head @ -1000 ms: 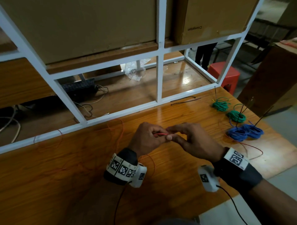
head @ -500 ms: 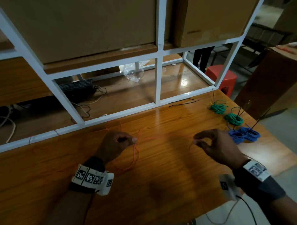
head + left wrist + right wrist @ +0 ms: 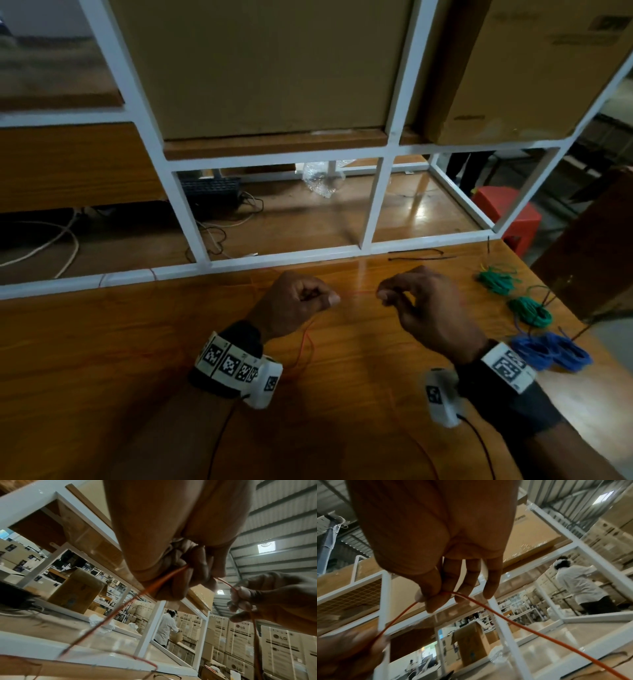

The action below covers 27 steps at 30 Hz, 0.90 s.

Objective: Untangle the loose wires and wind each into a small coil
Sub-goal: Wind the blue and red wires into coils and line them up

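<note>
A thin red wire (image 3: 358, 293) runs in a short span between my two hands above the wooden table (image 3: 102, 342). My left hand (image 3: 301, 301) is curled in a fist round the wire (image 3: 159, 581), and more of it hangs below the fist in a loose loop (image 3: 305, 349). My right hand (image 3: 407, 298) pinches the wire (image 3: 488, 608) between thumb and forefinger, its other fingers loosely spread. The slack trails down onto the table toward me.
Two green coils (image 3: 498, 279) (image 3: 531, 310) and two blue coils (image 3: 551, 351) lie at the table's right edge. Black cable ties (image 3: 421, 257) lie near the white shelf frame (image 3: 274, 258). Cardboard boxes (image 3: 267, 61) fill the shelf above. A red stool (image 3: 507, 216) stands beyond.
From touching, my hands pulled wide apart along the red wire, then came back closer together. The view has tilted upward.
</note>
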Tool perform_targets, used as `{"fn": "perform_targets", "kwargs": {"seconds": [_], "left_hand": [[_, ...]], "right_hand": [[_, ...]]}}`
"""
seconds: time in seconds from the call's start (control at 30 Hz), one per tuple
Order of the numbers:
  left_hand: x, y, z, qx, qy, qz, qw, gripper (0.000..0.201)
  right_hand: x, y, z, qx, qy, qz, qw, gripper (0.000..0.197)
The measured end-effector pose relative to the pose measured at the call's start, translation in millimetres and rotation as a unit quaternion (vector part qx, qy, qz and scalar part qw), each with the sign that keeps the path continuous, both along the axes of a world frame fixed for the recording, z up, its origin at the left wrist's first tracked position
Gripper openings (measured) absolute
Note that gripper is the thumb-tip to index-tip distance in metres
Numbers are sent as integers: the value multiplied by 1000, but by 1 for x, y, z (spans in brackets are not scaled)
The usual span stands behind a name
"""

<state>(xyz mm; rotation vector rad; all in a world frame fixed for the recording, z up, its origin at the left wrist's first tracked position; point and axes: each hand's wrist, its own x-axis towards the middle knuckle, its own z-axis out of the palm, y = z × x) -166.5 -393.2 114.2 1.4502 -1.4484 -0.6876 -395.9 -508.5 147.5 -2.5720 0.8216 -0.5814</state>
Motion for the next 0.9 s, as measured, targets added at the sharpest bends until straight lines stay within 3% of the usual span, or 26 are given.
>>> {"fn": "perform_targets", "kwargs": {"seconds": [0.13, 0.2, 0.27, 0.33, 0.4, 0.43, 0.5, 0.6, 0.67, 0.8, 0.9], "left_hand": [[23, 14, -11, 53, 5, 81, 995, 22], [32, 22, -17, 62, -5, 96, 993, 16], [35, 24, -16, 59, -15, 104, 993, 8], [35, 21, -10, 27, -31, 106, 994, 7], [30, 12, -4, 1, -62, 92, 994, 8], [25, 7, -3, -4, -74, 80, 994, 9], [12, -3, -1, -15, -89, 48, 995, 8], [-4, -16, 5, -29, -86, 27, 996, 7], [-5, -18, 9, -34, -55, 23, 998, 6], [14, -1, -2, 26, -40, 56, 997, 10], [39, 25, -23, 115, -20, 108, 987, 14]], "right_hand": [[-41, -29, 26, 22, -70, -123, 990, 13], [-56, -38, 30, -3, -60, -149, 987, 13], [-58, -40, 23, 30, -1, -120, 992, 19], [-52, -37, 11, 79, 122, -86, 986, 26], [-39, -30, 3, 56, 227, -71, 970, 65], [-29, -22, 3, 46, 232, -69, 969, 78], [-4, -3, 8, 21, 189, -24, 981, 75], [27, 14, 5, 0, 123, 76, 989, 30], [30, 11, 4, -3, 89, 83, 993, 18], [0, -23, 27, 36, 7, -33, 999, 34], [-31, -56, 48, -8, -90, -159, 983, 27]]}}
